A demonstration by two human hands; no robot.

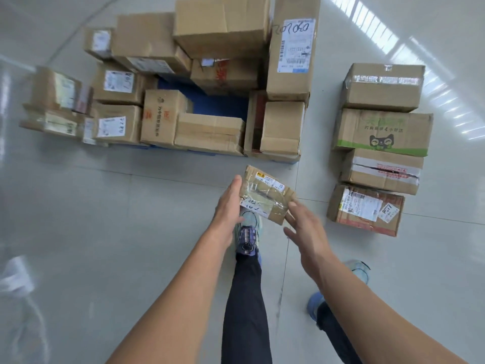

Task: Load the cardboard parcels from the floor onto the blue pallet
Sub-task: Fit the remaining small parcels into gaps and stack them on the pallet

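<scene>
I hold a small flat cardboard parcel (pixel 265 193), wrapped in clear tape with white labels, in the air just short of the pallet. My left hand (pixel 229 208) grips its left edge, with the thumb below it. My right hand (pixel 304 229) has spread fingers, and their tips touch the parcel's lower right corner. The blue pallet (pixel 220 103) lies ahead, ringed with several stacked cardboard parcels, and a bare blue patch shows in its middle. To the right, several parcels sit in a row on the floor, the nearest (pixel 364 208) with white labels.
A tall box (pixel 291 48) stands upright at the pallet's right side. More small parcels (pixel 55 101) are piled left of the pallet. My feet (pixel 246 232) are on the pale tiled floor below the held parcel. A crumpled white plastic wrap (pixel 18 279) lies at far left.
</scene>
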